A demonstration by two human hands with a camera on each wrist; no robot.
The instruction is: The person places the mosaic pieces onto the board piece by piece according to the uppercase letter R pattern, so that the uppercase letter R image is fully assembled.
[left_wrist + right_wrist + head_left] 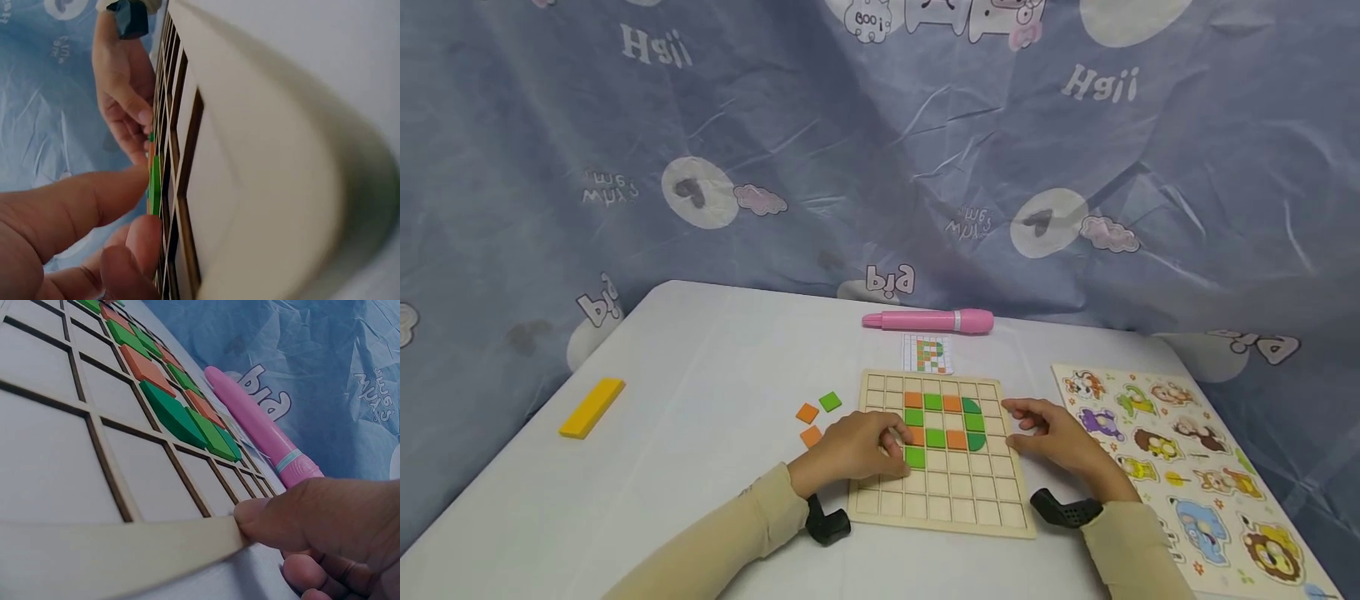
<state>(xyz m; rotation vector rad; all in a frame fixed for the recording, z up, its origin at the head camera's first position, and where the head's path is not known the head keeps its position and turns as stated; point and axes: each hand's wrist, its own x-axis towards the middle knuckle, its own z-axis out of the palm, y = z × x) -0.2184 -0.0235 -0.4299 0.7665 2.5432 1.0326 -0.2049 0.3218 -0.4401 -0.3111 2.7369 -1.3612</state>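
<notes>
A wooden grid board [951, 510] lies on the table with orange, green and dark green tiles in its upper middle cells. Over its left half, the left hand [853, 450] pinches a green square tile [915, 457], low at the grid. In the left wrist view, fingertips sit at either side of that green tile [155, 186]. At the board's right edge is the right hand [1052, 433], thumb and index finger spread apart. Its thumb [262, 519] touches the wooden rim in the right wrist view, with the other fingers partly hidden below it.
Two orange tiles [807, 413] and one green tile [831, 402] lie left of the board. Behind it are a small pattern card [928, 354] and a pink pen-shaped thing [925, 321]. A yellow block [592, 407] is far left, an animal puzzle board [1187, 450] right.
</notes>
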